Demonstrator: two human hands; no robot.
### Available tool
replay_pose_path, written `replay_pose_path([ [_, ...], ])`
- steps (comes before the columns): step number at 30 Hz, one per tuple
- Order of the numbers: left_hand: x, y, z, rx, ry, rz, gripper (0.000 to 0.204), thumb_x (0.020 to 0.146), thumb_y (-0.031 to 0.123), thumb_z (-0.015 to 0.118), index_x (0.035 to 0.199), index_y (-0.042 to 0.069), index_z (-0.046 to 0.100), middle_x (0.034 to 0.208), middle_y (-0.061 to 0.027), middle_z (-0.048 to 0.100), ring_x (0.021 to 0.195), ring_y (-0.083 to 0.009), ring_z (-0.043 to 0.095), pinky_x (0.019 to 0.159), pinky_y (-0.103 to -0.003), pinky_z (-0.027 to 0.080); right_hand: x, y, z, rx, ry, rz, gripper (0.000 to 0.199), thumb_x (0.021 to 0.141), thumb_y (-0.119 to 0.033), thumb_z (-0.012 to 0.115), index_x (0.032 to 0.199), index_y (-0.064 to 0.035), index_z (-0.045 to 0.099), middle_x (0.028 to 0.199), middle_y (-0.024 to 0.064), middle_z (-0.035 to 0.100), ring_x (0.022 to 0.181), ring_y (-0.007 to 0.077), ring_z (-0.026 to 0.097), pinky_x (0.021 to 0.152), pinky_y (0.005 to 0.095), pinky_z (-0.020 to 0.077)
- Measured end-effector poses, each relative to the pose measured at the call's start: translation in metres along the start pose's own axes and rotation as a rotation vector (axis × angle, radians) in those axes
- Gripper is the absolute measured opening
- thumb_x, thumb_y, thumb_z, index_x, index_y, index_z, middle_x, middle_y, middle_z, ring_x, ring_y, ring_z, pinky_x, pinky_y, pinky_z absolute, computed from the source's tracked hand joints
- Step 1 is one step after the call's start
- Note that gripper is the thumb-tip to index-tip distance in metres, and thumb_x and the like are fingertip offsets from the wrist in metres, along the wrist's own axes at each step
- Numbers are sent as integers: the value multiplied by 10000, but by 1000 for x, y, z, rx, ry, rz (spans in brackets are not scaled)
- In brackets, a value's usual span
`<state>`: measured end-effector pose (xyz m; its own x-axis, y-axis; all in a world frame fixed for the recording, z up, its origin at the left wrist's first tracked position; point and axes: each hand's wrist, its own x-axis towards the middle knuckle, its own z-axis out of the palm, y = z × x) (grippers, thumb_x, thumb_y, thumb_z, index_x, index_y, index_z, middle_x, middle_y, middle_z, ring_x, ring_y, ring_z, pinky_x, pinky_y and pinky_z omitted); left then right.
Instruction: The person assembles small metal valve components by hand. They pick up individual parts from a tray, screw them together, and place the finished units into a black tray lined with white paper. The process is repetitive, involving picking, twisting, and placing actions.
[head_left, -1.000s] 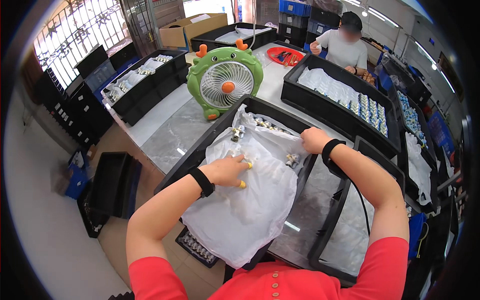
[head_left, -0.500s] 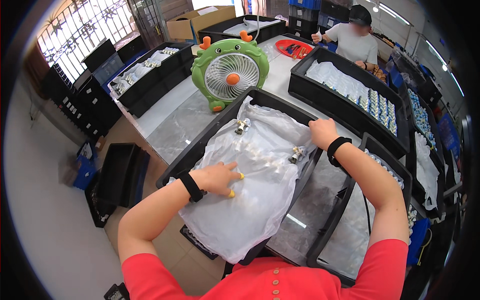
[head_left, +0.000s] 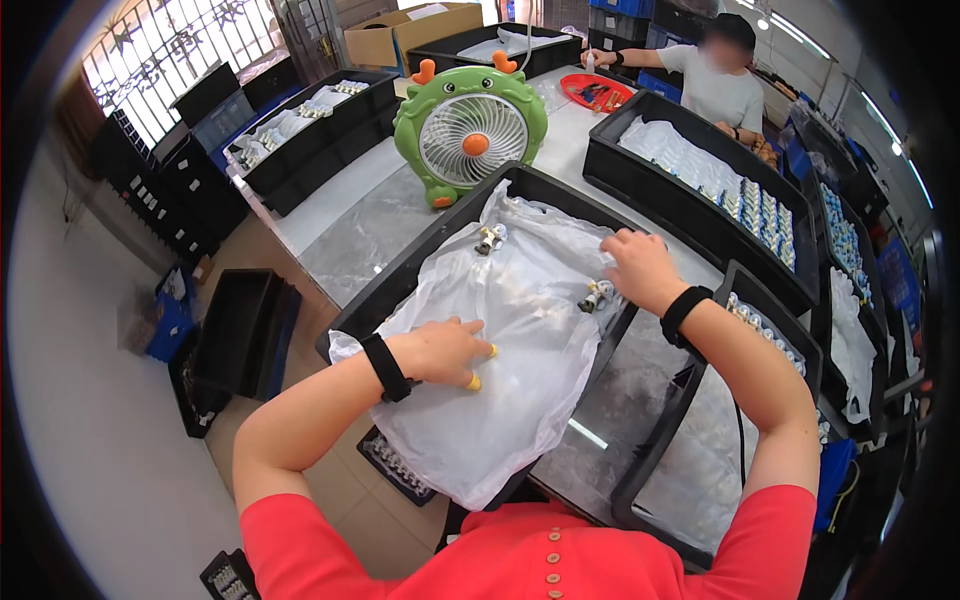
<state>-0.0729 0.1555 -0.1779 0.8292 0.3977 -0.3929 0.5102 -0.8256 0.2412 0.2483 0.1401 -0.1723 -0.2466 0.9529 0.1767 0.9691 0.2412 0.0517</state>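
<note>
In front of me a black crate is lined with a thin white plastic sheet. Two small figurines, white with dark parts, lie on the sheet: one figurine toward the far end, the other figurine by the right wall. Faint pale shapes show through the sheet, too blurred to name. My left hand rests on the sheet with fingers spread, yellow covers on two fingertips. Over the crate's right rim, just beyond the nearer figurine, is my right hand, its fingers apart and holding nothing I can see.
A green cartoon fan stands behind the crate. To the right are a crate of figurine rows and another lined crate. A further crate sits back left. Across the table a co-worker reaches toward a red tray.
My right hand has let go of the sheet's edge at the rim, and its fingers have opened. My left hand stays on the sheet. The co-worker's arm has stretched out over the red tray.
</note>
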Motion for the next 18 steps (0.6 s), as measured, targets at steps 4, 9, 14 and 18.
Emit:
replay_pose_path([
  [4, 6, 9, -10, -134, -175, -56, 587, 772, 293, 666, 1289, 66, 506, 1299, -197, 463, 1159, -374, 469, 956, -428, 411, -22, -27, 3, 220, -222, -199, 462, 783, -291, 651, 1198, -104, 574, 1082, 128, 624, 1049, 297, 570, 873, 431, 424],
  [9, 27, 9, -23, -122, -102, -38, 633, 773, 318, 685, 1314, 65, 473, 1336, -219, 425, 1204, -382, 439, 977, -424, 400, -14, -38, 0, 234, -561, -129, 477, 804, -403, 597, 1210, -151, 599, 1009, 150, 662, 1013, 328, 603, 928, 502, 403],
  [14, 58, 1, -19, -27, 135, -144, 743, 781, 340, 689, 1405, 125, 350, 1447, -225, 271, 1242, -446, 382, 1010, -461, 381, -6, -44, -7, 245, -680, -116, 464, 794, -397, 587, 1177, -136, 620, 988, 153, 670, 979, 332, 617, 893, 436, 459],
  [18, 59, -6, -12, 5, 52, -206, 742, 780, 351, 687, 1413, 181, 340, 1464, -206, 254, 1237, -446, 385, 1013, -475, 380, -9, -41, 1, 234, -672, -150, 437, 794, -384, 585, 1144, -130, 641, 997, 166, 666, 970, 332, 619, 866, 423, 479],
])
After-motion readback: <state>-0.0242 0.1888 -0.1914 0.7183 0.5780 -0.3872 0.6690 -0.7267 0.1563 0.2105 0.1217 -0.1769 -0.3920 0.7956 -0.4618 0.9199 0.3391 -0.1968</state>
